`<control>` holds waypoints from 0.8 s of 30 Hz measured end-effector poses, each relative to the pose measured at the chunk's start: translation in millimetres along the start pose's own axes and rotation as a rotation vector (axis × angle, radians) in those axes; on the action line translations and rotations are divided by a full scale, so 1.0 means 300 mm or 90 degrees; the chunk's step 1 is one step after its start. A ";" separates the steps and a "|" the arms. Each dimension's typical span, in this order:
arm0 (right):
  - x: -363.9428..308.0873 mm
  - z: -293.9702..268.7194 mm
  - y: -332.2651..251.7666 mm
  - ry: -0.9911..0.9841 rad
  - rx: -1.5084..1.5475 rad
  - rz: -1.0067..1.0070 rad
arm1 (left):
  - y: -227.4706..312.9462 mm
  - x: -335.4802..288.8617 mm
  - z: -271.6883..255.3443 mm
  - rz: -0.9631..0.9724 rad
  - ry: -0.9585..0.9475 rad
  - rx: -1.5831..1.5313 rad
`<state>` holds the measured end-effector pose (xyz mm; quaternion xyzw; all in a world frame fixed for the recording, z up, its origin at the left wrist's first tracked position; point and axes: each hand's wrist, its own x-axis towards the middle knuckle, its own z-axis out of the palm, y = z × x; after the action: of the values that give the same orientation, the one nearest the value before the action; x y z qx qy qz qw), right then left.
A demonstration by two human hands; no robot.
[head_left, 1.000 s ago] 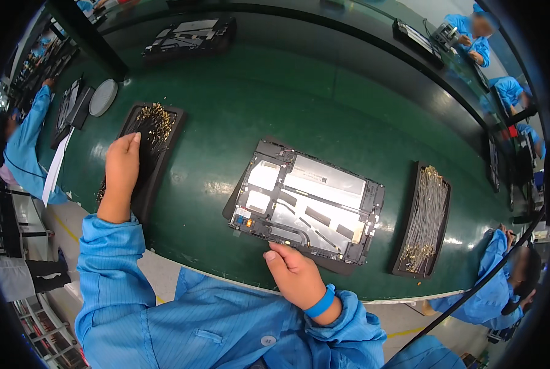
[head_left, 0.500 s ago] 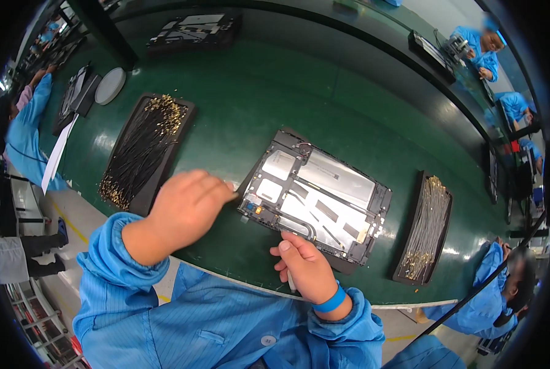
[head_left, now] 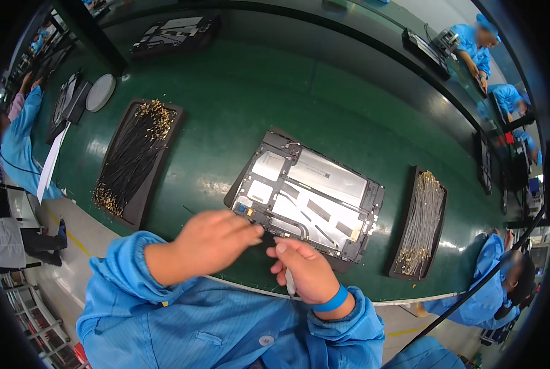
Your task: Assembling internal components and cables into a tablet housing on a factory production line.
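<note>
Before me lies an opened flat electronic device, its silver battery panels and black frame exposed, on a dark backing. My left hand, somewhat blurred, is closed with fingertips near the device's lower left corner. A thin black cable pokes out beside that hand and seems pinched in it. At the device's near edge my right hand is closed around a slim whitish tool, whose tip I cannot make out. Left of the device stands a dark tray of black cables with gold ends.
On the right is another dark tray with grey cables. A round pale lid-like disc and white paper lie at the far left. More opened devices rest at the back. Co-workers in blue sit on both sides.
My left hand has moved right and nearer to me, closing in on my right hand. My right hand stays almost in place. The whole view has shifted slightly.
</note>
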<state>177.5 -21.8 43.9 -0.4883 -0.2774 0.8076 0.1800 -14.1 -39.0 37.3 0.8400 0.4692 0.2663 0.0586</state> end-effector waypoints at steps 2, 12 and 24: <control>0.002 -0.021 0.020 -0.040 0.014 0.053 | 0.046 -0.005 0.031 0.004 -0.024 -0.061; 0.020 -0.006 -0.035 0.182 0.123 -0.316 | 0.033 0.014 0.107 -0.047 0.025 0.016; 0.118 -0.032 0.087 0.260 -0.175 -0.700 | 0.047 0.015 0.105 -0.066 0.008 0.024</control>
<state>169.2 -19.7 -0.3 -0.4373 -0.5507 0.4429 0.5561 14.2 -38.3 17.1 0.8140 0.5172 0.2589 0.0534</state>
